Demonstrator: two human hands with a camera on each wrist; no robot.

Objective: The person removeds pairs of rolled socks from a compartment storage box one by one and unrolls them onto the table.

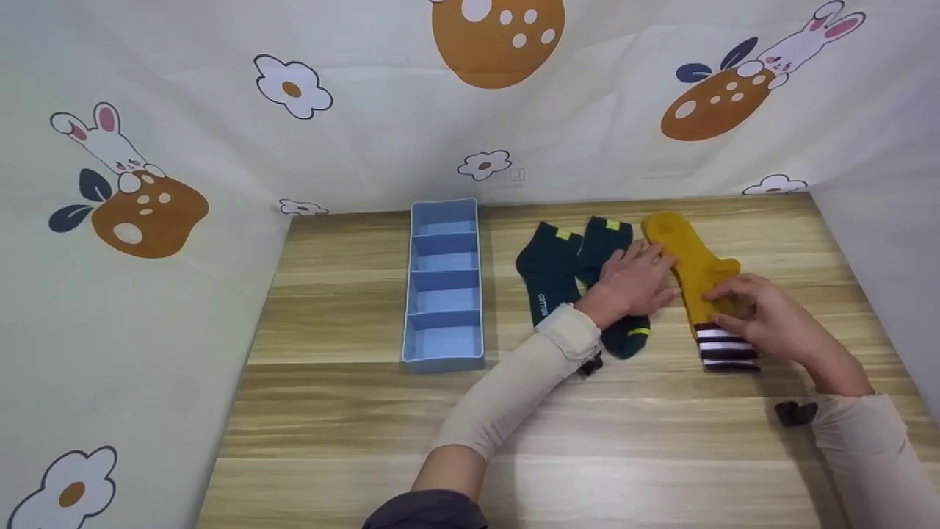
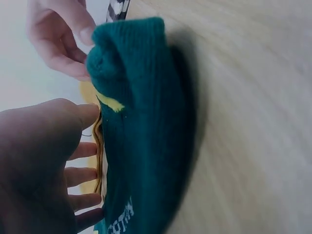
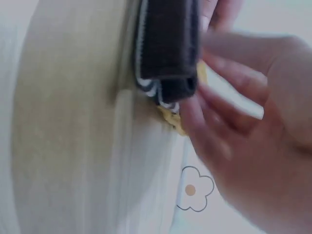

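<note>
A mustard-yellow sock (image 1: 679,246) with a dark-and-white striped cuff (image 1: 723,345) lies flat at the right. My right hand (image 1: 782,319) is over its lower part, thumb and curved fingertips apart on the fabric. Seen from the right wrist, the dark cuff (image 3: 168,39) shows beside the fingers. Two dark green socks with yellow tabs lie to the left, one nearer the box (image 1: 551,264), the other (image 1: 628,338) partly covered by my left hand (image 1: 635,283). That hand's extended fingers reach the yellow sock's left edge. A green sock (image 2: 146,107) fills the left wrist view.
Left of the socks stands a blue box (image 1: 444,364) with several compartments in a row. The wood-grain table (image 1: 338,411) meets a pale printed cloth (image 1: 382,139) at the back and sides. Small dark pieces (image 1: 795,413) hang at both wrists.
</note>
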